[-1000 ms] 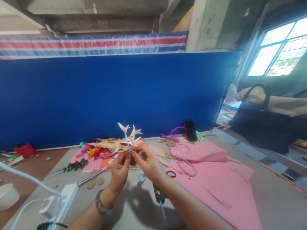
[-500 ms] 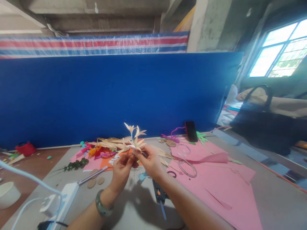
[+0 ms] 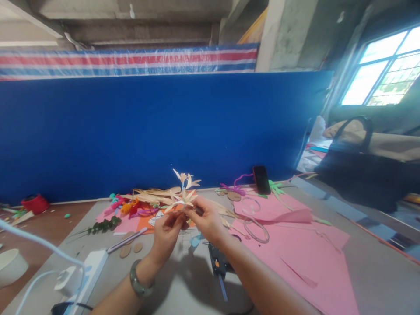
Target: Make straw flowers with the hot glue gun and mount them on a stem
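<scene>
A small cream paper flower sprig on a thin pale-blue stem stands upright just above the grey table. My left hand pinches the stem from below, a green bracelet on its wrist. My right hand is closed on the sprig's base from the right, fingertips touching the left hand's. Behind them lies a heap of tan paper petals on an orange sheet.
Pink paper sheets cover the right of the table, with clear rings and a phone leaning on the blue partition. A black glue gun lies under my right forearm. White power strip and a pen lie at left. A dark bag sits far right.
Both hands shifted slightly right and the sprig turned upright, its blossoms moving from left of centre to above my right fingers. The grip stays the same.
</scene>
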The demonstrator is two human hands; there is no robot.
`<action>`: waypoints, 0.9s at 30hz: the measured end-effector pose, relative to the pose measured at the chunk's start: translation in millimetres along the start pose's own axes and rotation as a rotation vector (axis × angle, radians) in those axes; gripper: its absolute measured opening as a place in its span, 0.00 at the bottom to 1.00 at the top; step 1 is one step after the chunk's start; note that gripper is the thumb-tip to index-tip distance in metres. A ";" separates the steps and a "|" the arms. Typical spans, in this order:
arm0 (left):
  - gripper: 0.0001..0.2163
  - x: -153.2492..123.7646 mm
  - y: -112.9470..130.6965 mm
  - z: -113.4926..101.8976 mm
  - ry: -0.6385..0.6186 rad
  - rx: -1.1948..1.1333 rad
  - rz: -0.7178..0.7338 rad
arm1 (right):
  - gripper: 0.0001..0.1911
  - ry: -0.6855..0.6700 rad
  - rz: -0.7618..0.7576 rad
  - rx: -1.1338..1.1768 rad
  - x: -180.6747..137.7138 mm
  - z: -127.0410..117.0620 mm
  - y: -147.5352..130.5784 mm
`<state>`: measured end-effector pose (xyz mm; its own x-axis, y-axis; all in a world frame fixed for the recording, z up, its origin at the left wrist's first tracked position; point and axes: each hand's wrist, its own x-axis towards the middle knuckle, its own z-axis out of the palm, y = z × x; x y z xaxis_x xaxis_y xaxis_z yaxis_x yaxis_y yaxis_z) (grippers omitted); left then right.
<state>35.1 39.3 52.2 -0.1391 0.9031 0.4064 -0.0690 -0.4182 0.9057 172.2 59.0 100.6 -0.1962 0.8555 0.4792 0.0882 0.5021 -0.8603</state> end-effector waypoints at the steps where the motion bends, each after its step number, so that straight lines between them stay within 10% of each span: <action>1: 0.10 -0.3 0.1 -0.1 0.001 -0.005 0.002 | 0.06 0.003 0.000 -0.002 -0.4 0.3 -1.0; 27: 0.10 4.6 11.8 -6.3 0.004 0.061 0.002 | 0.06 0.037 -0.074 -0.125 -4.5 2.3 -0.9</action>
<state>27.4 37.9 64.0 -0.1430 0.9017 0.4080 -0.0079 -0.4132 0.9106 170.7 54.4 98.8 -0.1708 0.8183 0.5489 0.1965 0.5741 -0.7948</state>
